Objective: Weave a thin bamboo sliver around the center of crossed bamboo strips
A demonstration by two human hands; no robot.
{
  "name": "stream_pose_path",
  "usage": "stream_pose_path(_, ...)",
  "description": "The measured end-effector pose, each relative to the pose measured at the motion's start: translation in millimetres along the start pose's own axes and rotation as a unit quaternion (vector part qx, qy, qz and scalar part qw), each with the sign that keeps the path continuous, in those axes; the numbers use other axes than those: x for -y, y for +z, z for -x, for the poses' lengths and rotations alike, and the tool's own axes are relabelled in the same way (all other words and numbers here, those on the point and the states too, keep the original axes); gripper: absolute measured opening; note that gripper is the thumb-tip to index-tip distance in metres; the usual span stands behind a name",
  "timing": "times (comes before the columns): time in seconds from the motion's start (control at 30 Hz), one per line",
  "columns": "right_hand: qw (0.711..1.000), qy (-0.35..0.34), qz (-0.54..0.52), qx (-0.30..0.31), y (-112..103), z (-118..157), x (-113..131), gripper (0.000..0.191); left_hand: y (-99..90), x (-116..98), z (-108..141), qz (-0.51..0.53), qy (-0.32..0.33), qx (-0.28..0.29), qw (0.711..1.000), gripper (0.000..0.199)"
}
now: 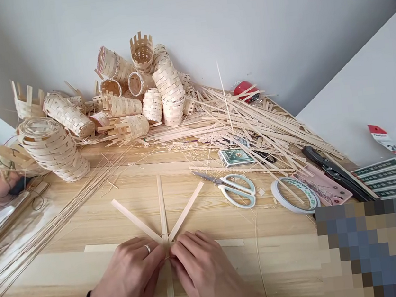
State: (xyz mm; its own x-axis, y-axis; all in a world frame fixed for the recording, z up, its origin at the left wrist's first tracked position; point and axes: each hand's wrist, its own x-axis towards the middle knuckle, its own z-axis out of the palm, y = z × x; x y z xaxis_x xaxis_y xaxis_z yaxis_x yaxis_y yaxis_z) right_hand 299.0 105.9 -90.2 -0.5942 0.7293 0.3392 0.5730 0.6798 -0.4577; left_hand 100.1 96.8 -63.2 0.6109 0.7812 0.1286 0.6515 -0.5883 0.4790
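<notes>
Pinching crossed bamboo strips [161, 210] between left hand [127, 280] and right hand [207, 276]

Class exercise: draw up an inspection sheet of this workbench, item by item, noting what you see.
surface: light wooden tabletop, strewn with offcuts.
job's things: pale flat bamboo strips, crossed in a star.
grippers: bare left hand and bare right hand, pinching the crossing.
clutter: woven bamboo basket shells, heaped loose strips, white-handled steel scissors, white tape roll.
cables: thin dark cord, left edge.
surroundings: pale grey walls.
</notes>
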Motion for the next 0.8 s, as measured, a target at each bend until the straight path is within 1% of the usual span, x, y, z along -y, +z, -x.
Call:
stream_pose_path(0.2, 1.000, -0.007, 0.006, 0.008, -0.8, -0.2, -0.8, 0.018, -1.0, -1.4, -1.0, -0.009, 0.000, 0.000, 1.000, 0.023)
stream_pose_path(0.3, 1.000, -0.005, 0.007, 0.024, -4.0, -1.5, -1.1, 0.019, -0.5, 0.6, 0.0, -0.002, -0.021, 0.004, 1.000, 0.021)
stream_pose_path(0.4, 0.999, -0.006, 0.011, 0.047, -5.9, -2.3, -1.2, 0.017, -0.1, 2.6, 1.3, 0.007, -0.055, 0.002, 0.998, 0.022)
stream_pose_path(0.47, 0.998, -0.006, 0.012, 0.054, -5.5, -2.0, -1.3, 0.016, -0.4, 2.9, 1.5, 0.020, -0.073, 0.001, 0.997, 0.017)
stream_pose_path(0.57, 0.998, -0.001, 0.006, 0.056, -4.8, -1.7, -2.0, 0.015, -0.8, 2.1, 0.9, 0.033, -0.078, 0.001, 0.996, 0.013)
stream_pose_path(0.67, 0.998, 0.011, -0.025, 0.063, -8.0, -2.6, -4.0, 0.016, -0.4, 1.3, 0.1, 0.026, -0.071, -0.011, 0.997, 0.015)
stream_pose_path(0.8, 0.989, 0.044, -0.113, 0.079, -15.4, -3.7, -7.5, 0.019, 0.5, 1.0, 0.1, 0.023, -0.075, -0.015, 0.997, 0.019)
